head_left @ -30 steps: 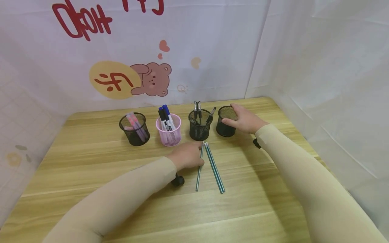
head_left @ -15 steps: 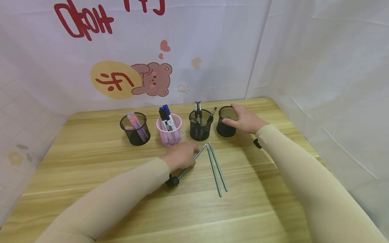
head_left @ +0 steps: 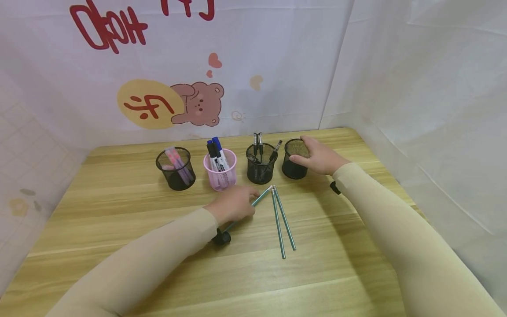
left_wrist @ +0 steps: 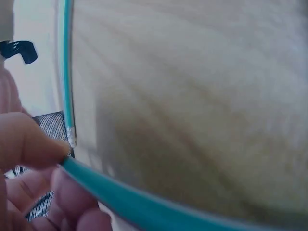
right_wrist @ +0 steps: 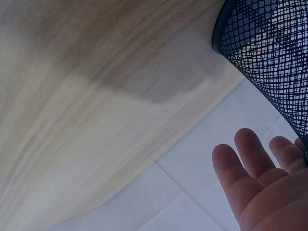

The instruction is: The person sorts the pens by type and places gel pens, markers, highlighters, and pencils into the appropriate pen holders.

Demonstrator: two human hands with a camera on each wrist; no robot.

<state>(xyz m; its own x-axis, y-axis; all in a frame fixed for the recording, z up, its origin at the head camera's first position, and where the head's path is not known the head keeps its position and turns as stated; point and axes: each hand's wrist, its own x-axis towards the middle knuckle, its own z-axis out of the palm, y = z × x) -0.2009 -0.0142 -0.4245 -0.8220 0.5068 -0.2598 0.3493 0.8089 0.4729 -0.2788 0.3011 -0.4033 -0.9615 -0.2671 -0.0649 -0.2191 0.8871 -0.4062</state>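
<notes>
My left hand (head_left: 233,204) pinches a teal pencil (head_left: 261,196) between thumb and fingers. Its white eraser end points to the far right, and the rest slants back under the hand. In the left wrist view the pencil (left_wrist: 113,192) runs out from the fingertips. Two more teal pencils lie on the table to the right, their eraser ends (head_left: 273,188) close together. My right hand (head_left: 322,157) holds a black mesh pen cup (head_left: 294,170) at the right, thumb at the front and fingers at the far rim. The right wrist view shows several fingers (right_wrist: 231,168) spread below the cup.
Left of the held cup stand a black mesh cup (head_left: 259,174) of black pens, a pink cup (head_left: 222,179) of markers and another black cup (head_left: 180,178) with pink and purple sticks. A white printed curtain (head_left: 277,53) hangs behind the wooden table (head_left: 119,198).
My left hand has taken hold of the left pencil and turned it, moving slightly left. The other two pencils have spread apart at their near ends. The right hand stays at its cup.
</notes>
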